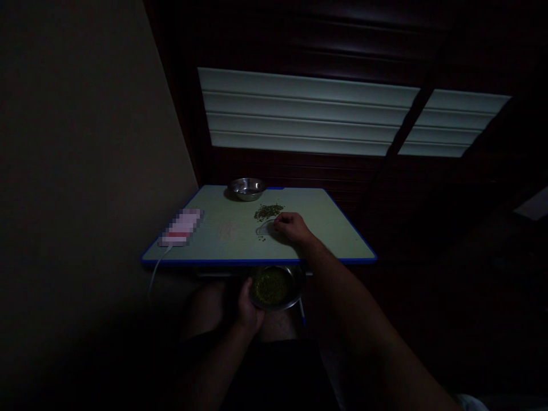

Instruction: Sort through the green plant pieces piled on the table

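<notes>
The left hand, at the lower centre of the frame, held a round, shiny metal bowl by its left side, with the thumb up at the rim and the other fingers curled below, mostly hidden. Inside this bowl lay many small green grains; it was in front of the near edge of the pale green bench with a blue border, above the person's legs.

The right hand was near the centre of the frame, low over the bench. Its fingers were bent and drawn close together at the right end of a clear, rounded, thin-looking piece. They seemed to pinch it, but in the dim light I could not make out the grip surely. Just above this piece was a loose heap of small brownish-green grains, and a few single grains lay just below it.

A second shiny metal bowl stood higher, at the back of the bench; its content was not clear.

In my judgement, the step in hand was handling the loose grains on the bench. The next move called for a steady left hand, keeping the held bowl level, and a low, gentle right hand, so that the grains would not scatter.
</notes>
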`<move>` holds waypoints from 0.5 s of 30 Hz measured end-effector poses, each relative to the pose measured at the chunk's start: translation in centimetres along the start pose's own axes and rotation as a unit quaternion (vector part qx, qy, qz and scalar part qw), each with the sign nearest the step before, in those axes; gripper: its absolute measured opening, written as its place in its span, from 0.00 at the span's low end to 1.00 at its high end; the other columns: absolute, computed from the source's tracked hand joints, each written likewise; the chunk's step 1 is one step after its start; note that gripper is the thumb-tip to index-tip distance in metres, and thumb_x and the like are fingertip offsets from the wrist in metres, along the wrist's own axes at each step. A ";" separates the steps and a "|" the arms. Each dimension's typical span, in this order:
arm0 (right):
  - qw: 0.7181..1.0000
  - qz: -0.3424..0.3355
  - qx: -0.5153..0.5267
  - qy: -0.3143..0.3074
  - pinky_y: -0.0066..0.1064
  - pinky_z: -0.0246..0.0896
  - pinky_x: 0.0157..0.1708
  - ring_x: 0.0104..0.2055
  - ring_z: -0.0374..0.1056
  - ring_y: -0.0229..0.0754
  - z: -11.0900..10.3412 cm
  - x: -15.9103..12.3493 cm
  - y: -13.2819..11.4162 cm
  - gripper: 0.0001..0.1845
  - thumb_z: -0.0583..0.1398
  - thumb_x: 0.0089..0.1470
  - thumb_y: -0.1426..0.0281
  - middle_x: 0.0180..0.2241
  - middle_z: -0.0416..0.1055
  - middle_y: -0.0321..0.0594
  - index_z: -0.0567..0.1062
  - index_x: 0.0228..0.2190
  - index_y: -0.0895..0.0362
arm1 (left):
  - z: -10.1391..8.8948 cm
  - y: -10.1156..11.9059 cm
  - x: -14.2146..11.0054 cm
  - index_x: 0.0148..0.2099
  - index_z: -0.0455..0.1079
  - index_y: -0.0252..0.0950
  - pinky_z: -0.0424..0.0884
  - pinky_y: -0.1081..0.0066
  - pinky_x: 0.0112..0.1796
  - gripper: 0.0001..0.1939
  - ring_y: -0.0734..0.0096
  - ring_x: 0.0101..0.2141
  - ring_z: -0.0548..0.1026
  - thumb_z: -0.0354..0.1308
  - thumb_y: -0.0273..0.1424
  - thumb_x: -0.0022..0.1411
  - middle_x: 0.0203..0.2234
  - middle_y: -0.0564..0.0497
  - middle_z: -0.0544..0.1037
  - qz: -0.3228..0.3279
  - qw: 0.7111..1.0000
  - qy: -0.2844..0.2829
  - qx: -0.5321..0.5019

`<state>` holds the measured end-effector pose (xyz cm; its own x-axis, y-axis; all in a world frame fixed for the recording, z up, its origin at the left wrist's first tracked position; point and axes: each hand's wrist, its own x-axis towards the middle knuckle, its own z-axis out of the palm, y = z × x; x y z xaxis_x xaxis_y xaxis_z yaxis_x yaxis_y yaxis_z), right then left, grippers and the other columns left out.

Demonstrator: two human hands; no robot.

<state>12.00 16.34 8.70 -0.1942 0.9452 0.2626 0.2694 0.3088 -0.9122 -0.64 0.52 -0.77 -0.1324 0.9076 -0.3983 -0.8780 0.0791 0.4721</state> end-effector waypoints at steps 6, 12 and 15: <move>0.999 0.000 -0.016 -0.038 0.26 0.54 0.25 0.23 0.60 0.34 0.0 0.0 0.1 0.13 0.61 0.40 0.62 0.22 0.69 0.36 0.75 0.23 0.60 | 0.2 0.0 -0.2 0.40 0.77 0.32 0.70 0.58 0.50 0.14 0.57 0.43 0.78 0.54 0.34 0.58 0.35 0.44 0.82 -0.001 1.000 -0.005 -0.007; 0.997 0.034 -0.003 -0.076 0.25 0.52 0.22 0.21 0.58 0.32 -0.1 -0.7 -0.9 0.16 0.63 0.38 0.60 0.20 0.69 0.36 0.76 0.24 0.62 | 0.3 0.1 -0.3 0.41 0.76 0.32 0.69 0.57 0.50 0.14 0.57 0.44 0.78 0.54 0.34 0.58 0.35 0.44 0.82 -0.002 1.000 0.009 -0.005; 0.993 0.048 0.010 -0.105 0.25 0.50 0.21 0.20 0.57 0.31 -0.3 -1.2 -1.4 0.17 0.65 0.37 0.60 0.19 0.68 0.35 0.76 0.24 0.63 | 0.3 0.2 -0.3 0.42 0.76 0.32 0.69 0.57 0.50 0.15 0.56 0.45 0.77 0.54 0.34 0.58 0.36 0.43 0.82 -0.001 1.000 0.007 -0.009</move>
<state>12.11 14.82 9.80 -0.3615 0.9265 0.1044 0.2783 0.2141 -0.9363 -0.63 0.38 -0.34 -0.1368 0.9012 -0.4113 -0.8867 0.0737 0.4564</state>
